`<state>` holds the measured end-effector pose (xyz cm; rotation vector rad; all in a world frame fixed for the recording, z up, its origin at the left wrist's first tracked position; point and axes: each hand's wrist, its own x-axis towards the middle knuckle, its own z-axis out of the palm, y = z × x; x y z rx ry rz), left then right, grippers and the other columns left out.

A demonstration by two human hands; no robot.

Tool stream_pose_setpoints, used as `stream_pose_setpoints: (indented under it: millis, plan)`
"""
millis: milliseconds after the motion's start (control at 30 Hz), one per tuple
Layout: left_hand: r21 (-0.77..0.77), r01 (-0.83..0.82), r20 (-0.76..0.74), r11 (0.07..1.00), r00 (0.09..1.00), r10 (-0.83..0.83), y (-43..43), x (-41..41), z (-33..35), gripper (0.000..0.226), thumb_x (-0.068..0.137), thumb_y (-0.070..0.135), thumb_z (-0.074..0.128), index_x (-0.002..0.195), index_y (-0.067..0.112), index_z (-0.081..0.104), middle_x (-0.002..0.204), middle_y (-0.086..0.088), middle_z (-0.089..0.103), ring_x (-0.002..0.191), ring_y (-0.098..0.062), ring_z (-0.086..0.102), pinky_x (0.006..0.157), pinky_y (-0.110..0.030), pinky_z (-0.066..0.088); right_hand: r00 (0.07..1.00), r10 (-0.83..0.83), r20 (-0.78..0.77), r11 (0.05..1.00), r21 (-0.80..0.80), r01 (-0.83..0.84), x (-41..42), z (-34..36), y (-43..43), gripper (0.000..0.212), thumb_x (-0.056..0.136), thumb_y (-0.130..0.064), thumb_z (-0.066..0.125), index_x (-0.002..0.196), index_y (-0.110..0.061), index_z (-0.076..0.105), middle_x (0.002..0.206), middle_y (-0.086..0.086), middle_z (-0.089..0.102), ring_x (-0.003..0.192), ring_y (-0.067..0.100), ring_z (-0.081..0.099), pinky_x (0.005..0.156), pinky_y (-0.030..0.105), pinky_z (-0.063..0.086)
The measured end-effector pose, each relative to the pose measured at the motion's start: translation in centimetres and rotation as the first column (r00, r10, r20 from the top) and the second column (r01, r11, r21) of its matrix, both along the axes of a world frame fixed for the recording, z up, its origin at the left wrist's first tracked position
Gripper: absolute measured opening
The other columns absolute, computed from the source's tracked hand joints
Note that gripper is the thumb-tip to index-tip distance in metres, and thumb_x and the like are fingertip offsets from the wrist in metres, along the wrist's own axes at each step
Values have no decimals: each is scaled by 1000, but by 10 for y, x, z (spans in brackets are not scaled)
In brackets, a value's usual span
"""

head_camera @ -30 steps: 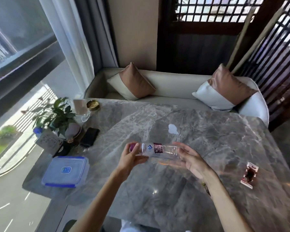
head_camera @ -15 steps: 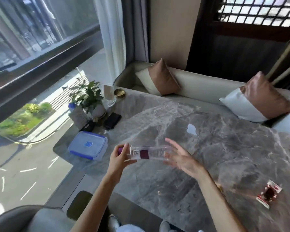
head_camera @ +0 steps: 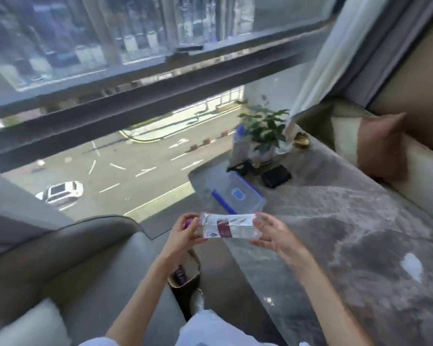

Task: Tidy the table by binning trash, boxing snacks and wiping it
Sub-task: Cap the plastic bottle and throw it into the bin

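A wide glass window with a dark metal frame (head_camera: 160, 78) fills the upper part of the view, with a road showing below it. The grey veined marble table (head_camera: 335, 221) runs along the right side, and a grey upholstered seat (head_camera: 85, 258) curves round at the lower left. A brown and cream cushion (head_camera: 378, 146) leans on the pale bench at the table's far edge. In the table's far corner stands a leafy green plant in a white pot (head_camera: 263, 131), and nearer lies a clear plastic box with a blue-rimmed lid (head_camera: 238, 196). A dark brown open-topped bin (head_camera: 185, 275) sits on the floor between seat and table, under the left wrist. The clear plastic bottle with a maroon label and purple cap (head_camera: 228, 226) lies level in the air over the table's edge, just on the near side of the box. The left hand (head_camera: 183, 236) wraps its fingers round the cap end; the right hand (head_camera: 273, 233) cups the base with loosely curled fingers. A flat black case (head_camera: 276, 176) lies beside the plant, and a small white scrap (head_camera: 411, 267) rests on the table at the right.
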<state>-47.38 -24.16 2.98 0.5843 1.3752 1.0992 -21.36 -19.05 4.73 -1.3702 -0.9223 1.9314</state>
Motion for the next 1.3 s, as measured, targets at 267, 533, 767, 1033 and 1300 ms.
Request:
stream_pose_setpoints:
  millis: [267,533,767,1033,1300]
  plan:
    - [-141,-287,0,948,957,290,-8,-119,-33,16,100,19,49,113,11,47,103,-5,61,76,-21,68,65,-28,61,967,241,82,968,-97,-233,-147,-30,45,47,88,-22,67,132,-11,52,123,11,59,84,18,70,76,34,61]
    - [-403,-373,0,836,913,407,-19,-161,-138,23,101,16,47,122,9,43,128,-19,51,91,-30,61,80,-40,55,953,278,123,873,-447,-196,-217,-139,51,31,91,-21,64,121,-23,57,113,4,66,88,20,68,76,32,58]
    - [-577,-254,65,777,933,354,-15,-175,-237,12,101,17,46,113,14,44,113,-9,52,69,-22,62,70,-33,58,918,318,235,791,-600,-121,-229,-250,46,12,94,-22,59,104,-19,64,111,7,61,96,21,63,62,29,60]
    - [-708,-134,22,693,977,211,-14,-183,-383,11,102,23,43,107,13,45,91,-9,58,74,-24,62,81,-38,56,839,410,358,795,-592,-135,-251,-378,56,40,97,-27,54,134,-13,51,130,10,59,104,23,61,96,42,51]
    - [-737,-14,-131,676,984,-122,18,-200,-525,13,95,7,48,100,1,58,89,-18,57,82,-26,56,82,-38,52,854,281,438,749,-656,90,-251,-503,40,32,96,-21,52,127,-14,53,118,6,62,105,24,63,92,42,54]
